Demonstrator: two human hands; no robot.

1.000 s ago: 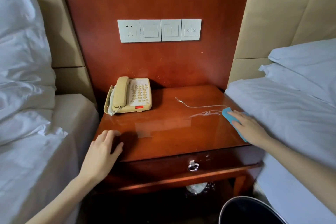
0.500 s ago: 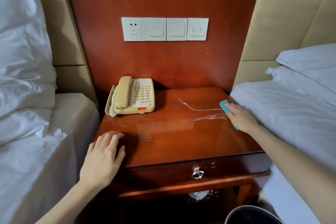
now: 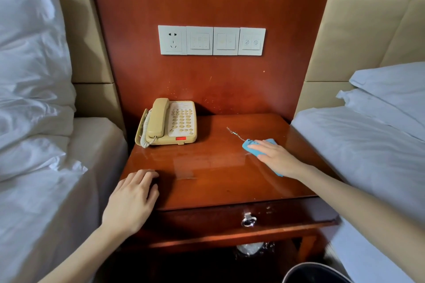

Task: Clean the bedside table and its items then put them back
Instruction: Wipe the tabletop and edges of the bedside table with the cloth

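Trouble here would most likely begin at the left, where the telephone (image 3: 170, 122) sits on the back left part of the bedside table (image 3: 207, 186), its coiled cord bunched at its left side. A wide sweep of the cloth (image 3: 249, 145) toward it could nudge the base toward the table's edge or tip the handset off its cradle, and dampness could reach the keypad. The patch beneath the telephone also looks likely to be missed unless it is lifted. Further right, a thin whitish streak (image 3: 234, 133) lies on the glossy top just beyond the cloth. A light pass may smear it rather than take it up. At the far right, the white sheet (image 3: 345, 145) of the neighbouring bed touches the table's edge, so a stroke that overruns could wipe residue onto the linen. As for the hands, the left hand (image 3: 131, 200) rests palm down on the front left corner of the top, fingers relaxed and slightly bent, holding nothing, apparently as a brace. The right hand (image 3: 276, 158) reaches in from the right, forearm low over the table's front right corner. It lies flat with fingers straight, pressing the blue cloth against the wood right of centre, the cloth showing past the fingertips and under the wrist.
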